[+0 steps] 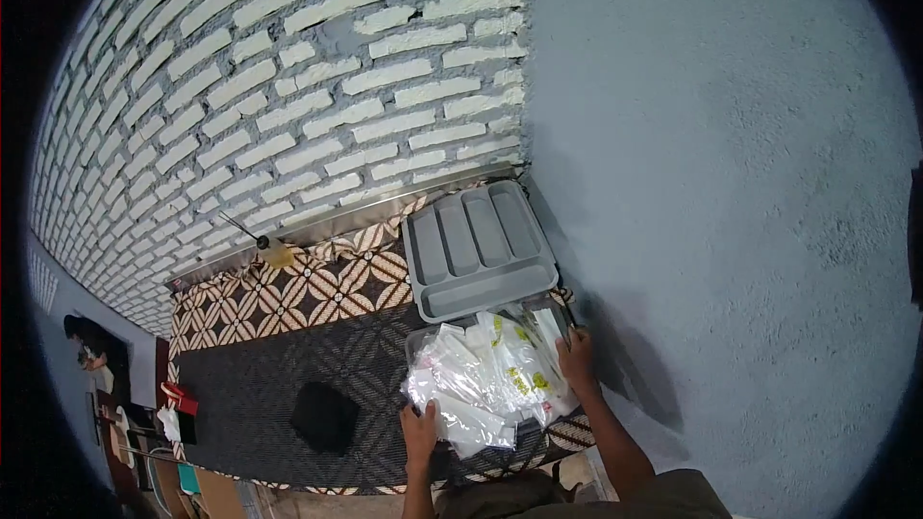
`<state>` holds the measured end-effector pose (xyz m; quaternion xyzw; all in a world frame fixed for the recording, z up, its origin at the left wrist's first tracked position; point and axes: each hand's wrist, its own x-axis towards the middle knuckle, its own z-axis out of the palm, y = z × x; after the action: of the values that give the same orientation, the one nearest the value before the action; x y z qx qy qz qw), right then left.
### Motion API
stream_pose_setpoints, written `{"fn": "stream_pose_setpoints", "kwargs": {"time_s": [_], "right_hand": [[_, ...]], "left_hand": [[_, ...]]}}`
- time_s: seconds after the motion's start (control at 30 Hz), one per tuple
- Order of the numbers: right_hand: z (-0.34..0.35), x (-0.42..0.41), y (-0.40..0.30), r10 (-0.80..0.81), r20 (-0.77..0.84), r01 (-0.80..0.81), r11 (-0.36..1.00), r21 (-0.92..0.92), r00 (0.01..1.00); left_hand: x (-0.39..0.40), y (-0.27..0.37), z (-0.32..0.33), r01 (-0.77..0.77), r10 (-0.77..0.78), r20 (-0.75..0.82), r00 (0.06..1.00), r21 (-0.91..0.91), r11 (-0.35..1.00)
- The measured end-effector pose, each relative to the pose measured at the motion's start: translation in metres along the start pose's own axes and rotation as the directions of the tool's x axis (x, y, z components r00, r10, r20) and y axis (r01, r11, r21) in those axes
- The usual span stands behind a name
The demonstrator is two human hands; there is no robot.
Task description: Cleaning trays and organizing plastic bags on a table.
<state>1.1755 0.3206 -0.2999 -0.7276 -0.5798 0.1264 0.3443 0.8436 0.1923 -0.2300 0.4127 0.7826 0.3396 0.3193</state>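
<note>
A heap of clear plastic packets (461,382), some with yellow-green print, lies in a shallow clear container (417,341) at the table's near right. My left hand (420,432) is at the near left edge of the heap, its fingers against the packets or the container rim; which one is unclear. On the right side, my right hand (577,357) grips the container's edge or a packet beside it. Just beyond the heap sits a grey plastic cutlery tray (490,287) with several long compartments, nothing visible in them.
A black faceted object (324,418) rests on the dark mat (245,389) over a patterned cloth (360,267). A reed diffuser bottle (275,252) stands by the brick wall (303,115). A red box (180,399) is at the left end. Another person (104,353) is far left. A grey wall (692,194) borders the right.
</note>
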Motion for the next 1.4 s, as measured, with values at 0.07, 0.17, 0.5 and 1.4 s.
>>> {"fn": "stream_pose_setpoints", "kwargs": {"time_s": [0.07,0.17,0.5,1.4], "right_hand": [[-0.012,-0.002,-0.014,-0.058,-0.032,0.056,0.996,-0.074,0.998],[-0.042,-0.01,-0.057,-0.102,0.037,0.106,0.985,-0.133,0.994],[-0.049,-0.038,-0.137,0.104,0.368,-0.05,0.987,-0.155,0.924],[-0.089,-0.036,-0.163,0.181,0.635,-0.659,0.263,0.704,0.751]], "left_hand": [[-0.005,0.004,0.001,-0.032,0.031,-0.033,0.999,-0.019,0.999],[-0.013,0.023,-0.003,0.025,0.03,-0.177,0.984,0.301,0.953],[0.005,0.085,0.036,-0.222,0.321,0.211,0.923,-0.389,0.894],[0.01,0.127,0.053,-0.009,0.275,0.458,0.845,-0.502,0.865]]}}
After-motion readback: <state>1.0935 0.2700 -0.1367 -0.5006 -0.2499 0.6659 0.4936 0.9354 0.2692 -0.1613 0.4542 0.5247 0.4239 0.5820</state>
